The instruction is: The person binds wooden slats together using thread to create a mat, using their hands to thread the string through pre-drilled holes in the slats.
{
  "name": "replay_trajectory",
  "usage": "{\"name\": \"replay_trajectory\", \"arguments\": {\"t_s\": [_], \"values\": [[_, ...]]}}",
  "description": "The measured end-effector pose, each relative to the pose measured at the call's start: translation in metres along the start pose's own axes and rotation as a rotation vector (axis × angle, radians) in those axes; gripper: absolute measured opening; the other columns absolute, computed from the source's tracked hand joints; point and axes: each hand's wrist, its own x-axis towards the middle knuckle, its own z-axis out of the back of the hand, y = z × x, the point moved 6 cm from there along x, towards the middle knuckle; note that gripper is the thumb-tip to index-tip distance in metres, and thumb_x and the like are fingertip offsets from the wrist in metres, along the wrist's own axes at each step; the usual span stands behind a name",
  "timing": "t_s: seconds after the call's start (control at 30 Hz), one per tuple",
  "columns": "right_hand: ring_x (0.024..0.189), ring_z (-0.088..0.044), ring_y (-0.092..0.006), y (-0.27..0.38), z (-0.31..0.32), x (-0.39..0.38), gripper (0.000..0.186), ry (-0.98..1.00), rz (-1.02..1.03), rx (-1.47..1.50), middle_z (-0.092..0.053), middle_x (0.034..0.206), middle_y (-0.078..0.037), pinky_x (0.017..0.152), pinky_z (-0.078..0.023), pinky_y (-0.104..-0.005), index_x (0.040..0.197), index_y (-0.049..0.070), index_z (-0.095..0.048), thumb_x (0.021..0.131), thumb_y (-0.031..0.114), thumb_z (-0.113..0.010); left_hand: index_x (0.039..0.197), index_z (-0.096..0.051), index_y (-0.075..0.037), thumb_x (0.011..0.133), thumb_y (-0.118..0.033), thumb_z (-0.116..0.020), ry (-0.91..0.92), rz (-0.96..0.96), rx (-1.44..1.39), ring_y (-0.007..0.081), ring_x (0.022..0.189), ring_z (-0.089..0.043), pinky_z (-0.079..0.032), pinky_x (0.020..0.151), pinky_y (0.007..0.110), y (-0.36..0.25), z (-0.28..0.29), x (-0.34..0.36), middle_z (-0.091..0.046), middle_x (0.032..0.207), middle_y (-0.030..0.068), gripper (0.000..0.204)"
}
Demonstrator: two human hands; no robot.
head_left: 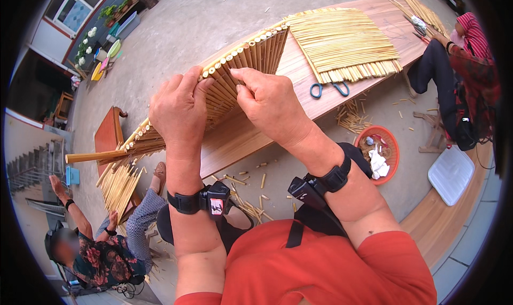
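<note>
A mat of yellow reed stalks point(248, 56) stands on edge on the wooden table, its round cut ends in a row along the top. My left hand point(179, 110) pinches that top edge between thumb and fingers. My right hand point(272, 104) is closed in a pinch just to the right, close against the stalks. Whatever its fingertips hold is too small to make out. One longer stalk point(88, 157) sticks out at the mat's left end. Behind my right hand lies a second, flat reed mat point(342, 40), with dark-handled scissors point(316, 90) partly under its near edge.
The long wooden table point(240, 139) runs from lower left to upper right. Cut reed pieces point(350, 118) litter the floor beside an orange basket point(395, 150). One person point(101, 251) sits at left near a reed bundle point(118, 187), another point(470, 86) at right near a white tray point(451, 176).
</note>
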Motion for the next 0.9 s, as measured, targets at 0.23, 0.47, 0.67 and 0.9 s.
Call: {"name": "replay_trajectory", "arguments": {"t_s": [0.23,0.47,0.67,0.9], "values": [[0.057,-0.062,-0.0126,-0.024,0.01,-0.014,0.017,0.136,-0.527,0.349,-0.065,0.069,-0.009,0.05,-0.05,-0.0257,0.099,-0.002,-0.065,0.087,0.005,-0.055,0.094,-0.067,-0.015,0.079,-0.029,-0.07,0.094,0.03,0.001,0.0239,0.075,-0.061,-0.046,0.065,0.037,-0.015,0.004,0.002,-0.061,0.074,0.0025,0.02],[0.05,-0.053,-0.0044,-0.048,0.014,-0.035,0.02,0.109,-0.693,0.528,-0.06,0.066,0.001,0.046,-0.045,-0.0192,0.105,0.001,-0.067,0.09,0.007,-0.054,0.101,-0.06,-0.008,0.082,-0.028,-0.068,0.288,0.045,-0.013,0.03,0.083,-0.061,-0.049,0.071,0.042,-0.038,-0.013,-0.006,-0.061,0.088,0.0097,0.029],[0.051,-0.047,-0.0025,-0.048,0.017,-0.035,0.022,0.107,-0.728,0.553,-0.054,0.065,0.002,0.045,-0.041,-0.017,0.11,0.002,-0.066,0.093,0.008,-0.054,0.097,-0.06,-0.011,0.081,-0.026,-0.068,0.235,0.013,0.031,0.0269,0.08,-0.062,-0.05,0.064,0.04,-0.043,-0.015,-0.004,-0.061,0.084,0.0065,0.023],[0.052,-0.047,-0.0017,-0.044,0.02,-0.032,0.019,0.057,-0.602,0.453,-0.056,0.065,0.002,0.045,-0.037,-0.016,0.103,0.002,-0.069,0.091,0.006,-0.056,0.093,-0.061,-0.012,0.078,-0.024,-0.07,0.163,-0.024,0.033,0.0236,0.076,-0.062,-0.05,0.061,0.038,-0.045,-0.013,-0.01,-0.06,0.078,0.0033,0.021]]}}
